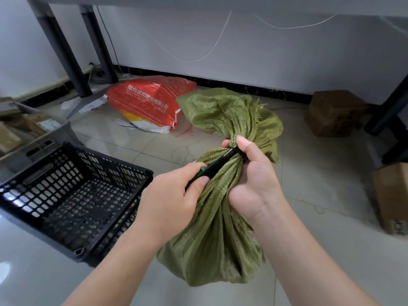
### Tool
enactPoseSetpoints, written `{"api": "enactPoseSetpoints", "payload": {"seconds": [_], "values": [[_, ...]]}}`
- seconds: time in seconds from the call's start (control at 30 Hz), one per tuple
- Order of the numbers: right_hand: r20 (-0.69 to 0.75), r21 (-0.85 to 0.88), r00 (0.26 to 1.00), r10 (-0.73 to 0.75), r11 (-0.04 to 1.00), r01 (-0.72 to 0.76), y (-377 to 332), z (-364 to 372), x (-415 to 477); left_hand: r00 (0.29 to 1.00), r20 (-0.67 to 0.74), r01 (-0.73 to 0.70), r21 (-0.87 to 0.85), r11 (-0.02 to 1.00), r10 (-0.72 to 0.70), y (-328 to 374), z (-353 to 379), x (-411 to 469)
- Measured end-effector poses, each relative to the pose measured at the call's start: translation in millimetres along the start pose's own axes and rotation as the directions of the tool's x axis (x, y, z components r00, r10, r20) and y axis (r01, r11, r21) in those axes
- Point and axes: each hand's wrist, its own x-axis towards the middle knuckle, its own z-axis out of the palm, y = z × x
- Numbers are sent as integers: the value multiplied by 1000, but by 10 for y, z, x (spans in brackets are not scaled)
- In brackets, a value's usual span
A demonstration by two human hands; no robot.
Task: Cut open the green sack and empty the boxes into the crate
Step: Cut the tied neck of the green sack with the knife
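A green woven sack (217, 244) stands on the tiled floor, its neck bunched and tied, with the loose top flaring above the tie. My right hand (254, 182) grips the neck just below the tie, thumb pointing up. My left hand (174, 195) holds a black and green utility knife (217, 164), whose tip lies against the tie at the neck. A black plastic crate (72, 195) with a perforated floor sits to the left of the sack, with nothing visible inside. The sack's contents are hidden.
A red printed sack (152, 100) lies on the floor behind. Cardboard boxes (333, 113) stand at the right, another (393, 195) at the right edge. A grey bin (33, 133) with parcels sits far left. Dark table legs (64, 51) rise at the back left.
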Motion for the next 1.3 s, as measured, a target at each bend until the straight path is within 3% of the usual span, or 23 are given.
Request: {"api": "enactPoseSetpoints", "payload": {"seconds": [0.3, 0.57, 0.8, 0.97, 1.17, 1.3], "values": [[-20, -72, 1000, -24, 997, 22, -22, 32, -22, 995, -85, -56, 10, 998, 57, -7, 45, -70], [-25, -67, 1000, -3, 998, 1, -6, 36, -25, 982, -181, -30, 164, 986, 60, 65, 68, -88], [-181, -12, 977, -113, 994, 112, 137, 30, 3, 996, -73, 63, 216, 974, -48, 174, 14, -78], [-263, -118, 946, -190, 979, 164, 190, 47, -38, 992, 19, 122, 171, 978, -127, 209, -79, -31], [-236, -244, 945, -228, 955, 169, 237, 52, -90, 980, 109, 152, 118, 981, -165, 187, -149, 26], [-228, -297, 942, -244, 939, 172, 297, 40, -86, 975, 101, 179, 172, 969, -198, 210, -151, 45]]}}
